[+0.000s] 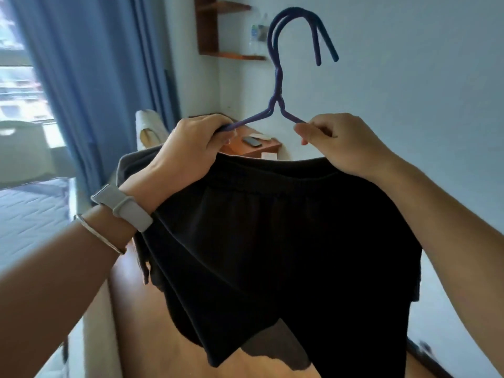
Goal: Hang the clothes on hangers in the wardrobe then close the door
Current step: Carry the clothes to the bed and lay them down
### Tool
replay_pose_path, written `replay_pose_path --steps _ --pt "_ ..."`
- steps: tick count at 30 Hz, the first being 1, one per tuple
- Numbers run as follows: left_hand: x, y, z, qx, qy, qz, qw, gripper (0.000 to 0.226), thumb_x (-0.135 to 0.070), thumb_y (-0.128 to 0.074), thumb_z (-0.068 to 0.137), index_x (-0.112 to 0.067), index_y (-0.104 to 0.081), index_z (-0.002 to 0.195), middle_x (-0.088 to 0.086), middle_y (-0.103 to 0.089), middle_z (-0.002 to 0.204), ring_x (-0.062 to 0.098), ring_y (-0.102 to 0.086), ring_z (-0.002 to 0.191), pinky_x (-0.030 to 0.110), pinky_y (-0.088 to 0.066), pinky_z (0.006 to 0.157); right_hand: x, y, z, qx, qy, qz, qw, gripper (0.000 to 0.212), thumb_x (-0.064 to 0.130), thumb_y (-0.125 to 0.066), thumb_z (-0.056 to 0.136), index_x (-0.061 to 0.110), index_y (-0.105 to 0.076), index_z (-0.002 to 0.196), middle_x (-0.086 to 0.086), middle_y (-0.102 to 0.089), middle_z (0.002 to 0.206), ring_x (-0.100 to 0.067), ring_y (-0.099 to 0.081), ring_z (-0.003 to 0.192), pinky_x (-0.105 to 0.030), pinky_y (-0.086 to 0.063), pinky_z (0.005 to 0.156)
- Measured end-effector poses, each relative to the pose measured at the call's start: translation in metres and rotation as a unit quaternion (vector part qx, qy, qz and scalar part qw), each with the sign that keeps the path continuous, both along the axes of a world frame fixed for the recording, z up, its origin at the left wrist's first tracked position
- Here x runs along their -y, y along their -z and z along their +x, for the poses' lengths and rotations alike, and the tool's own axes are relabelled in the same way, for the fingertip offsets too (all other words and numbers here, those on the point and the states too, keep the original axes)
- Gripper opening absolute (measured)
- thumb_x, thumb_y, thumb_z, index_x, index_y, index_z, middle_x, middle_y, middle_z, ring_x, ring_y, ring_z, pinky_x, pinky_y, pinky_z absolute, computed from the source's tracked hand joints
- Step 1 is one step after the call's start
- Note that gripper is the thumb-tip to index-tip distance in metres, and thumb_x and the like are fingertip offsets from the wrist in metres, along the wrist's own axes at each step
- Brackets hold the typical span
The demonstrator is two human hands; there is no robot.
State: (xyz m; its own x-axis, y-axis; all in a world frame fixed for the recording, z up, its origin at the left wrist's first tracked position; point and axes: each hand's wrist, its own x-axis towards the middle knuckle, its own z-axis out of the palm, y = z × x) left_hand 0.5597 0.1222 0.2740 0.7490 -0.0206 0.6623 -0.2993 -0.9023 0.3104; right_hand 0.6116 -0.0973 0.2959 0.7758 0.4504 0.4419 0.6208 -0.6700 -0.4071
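Note:
A pair of black shorts hangs in front of me, its waistband stretched across two blue hangers held together, their hooks pointing up and right. My left hand grips the hangers' left shoulder and the left end of the waistband. My right hand pinches the right shoulder and the waistband's right end. The hangers' lower parts are hidden inside the shorts. No wardrobe is in view.
A bed lies at the left beside blue curtains and a window. A wooden bedside table with small items stands behind the shorts, wooden wall shelves above it. White wall at the right, wooden floor below.

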Motion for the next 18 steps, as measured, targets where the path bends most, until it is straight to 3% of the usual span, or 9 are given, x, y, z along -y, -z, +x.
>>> replay_pose_path --steps 3,5,7,10,12,13,15,18 --pt "-0.03 0.001 0.018 -0.01 -0.057 -0.01 0.998 0.022 -0.022 -0.053 0.091 -0.012 -0.066 0.105 -0.018 -0.052 0.068 -0.001 -0.047 0.061 0.003 -0.036 0.068 -0.041 0.006 0.05 0.014 -0.05 0.035 0.998 0.036 0.047 -0.046 0.089 0.017 -0.066 0.088 0.013 -0.052 0.062 -0.005 -0.049 0.059 -0.025 -0.039 0.06" --pt "-0.056 0.006 0.03 -0.009 -0.1 -0.016 0.995 0.022 -0.026 -0.058 0.088 -0.014 -0.067 0.105 -0.016 -0.056 0.071 -0.002 -0.048 0.062 0.002 -0.035 0.067 -0.072 0.012 0.083 0.003 -0.092 0.055 0.994 0.029 0.047 -0.052 0.086 0.023 -0.068 0.088 0.012 -0.06 0.067 -0.007 -0.056 0.065 -0.033 -0.047 0.066" --pt "-0.086 0.014 0.042 -0.01 -0.137 -0.014 0.99 0.027 -0.033 -0.063 0.083 -0.016 -0.068 0.103 -0.01 -0.063 0.081 -0.002 -0.053 0.065 -0.003 -0.036 0.067 -0.106 0.02 0.113 -0.007 -0.131 0.067 0.989 0.021 0.046 -0.057 0.084 0.028 -0.065 0.077 -0.002 -0.068 0.07 -0.021 -0.063 0.067 -0.042 -0.052 0.07" --pt "-0.141 0.031 0.056 -0.019 -0.202 0.001 0.979 0.052 -0.061 -0.052 0.073 -0.022 -0.064 0.105 -0.008 -0.067 0.088 0.012 -0.065 0.08 0.016 -0.042 0.073 -0.166 0.031 0.159 -0.004 -0.183 0.075 0.98 0.027 0.046 -0.057 0.083 0.022 -0.068 0.079 -0.022 -0.068 0.074 -0.036 -0.063 0.066 -0.043 -0.052 0.064" --pt "-0.178 0.039 0.063 -0.052 -0.262 0.006 0.964 0.075 -0.08 -0.041 0.06 -0.027 -0.057 0.11 -0.011 -0.065 0.093 0.017 -0.064 0.088 0.029 -0.045 0.076 -0.21 0.03 0.188 -0.026 -0.214 0.083 0.973 0.026 0.046 -0.058 0.083 0.023 -0.07 0.08 -0.019 -0.069 0.071 -0.031 -0.062 0.064 -0.042 -0.051 0.067" --pt "-0.196 0.04 0.067 -0.064 -0.295 0.015 0.953 0.081 -0.086 -0.04 0.056 -0.028 -0.055 0.112 -0.01 -0.066 0.098 0.019 -0.064 0.093 0.034 -0.045 0.079 -0.234 0.03 0.203 -0.041 -0.228 0.088 0.969 0.023 0.046 -0.059 0.082 0.027 -0.069 0.075 -0.009 -0.069 0.065 -0.023 -0.061 0.06 -0.043 -0.05 0.067" --pt "-0.229 0.04 0.076 -0.065 -0.348 0.019 0.935 0.075 -0.083 -0.044 0.062 -0.026 -0.057 0.109 -0.005 -0.069 0.102 0.025 -0.064 0.097 0.037 -0.046 0.082 -0.281 0.03 0.226 -0.062 -0.262 0.086 0.959 0.022 0.048 -0.06 0.081 0.036 -0.064 0.064 0.01 -0.058 0.05 -0.004 -0.051 0.048 -0.036 -0.042 0.061" --pt "-0.28 0.043 0.093 -0.029 -0.4 0.013 0.916 0.053 -0.066 -0.048 0.072 -0.019 -0.062 0.094 0.002 -0.072 0.089 0.031 -0.065 0.087 0.032 -0.039 0.071 -0.348 0.033 0.257 -0.086 -0.314 0.072 0.943 0.024 0.048 -0.06 0.081 0.027 -0.068 0.072 0.009 -0.049 0.049 -0.003 -0.043 0.049 -0.031 -0.037 0.063"
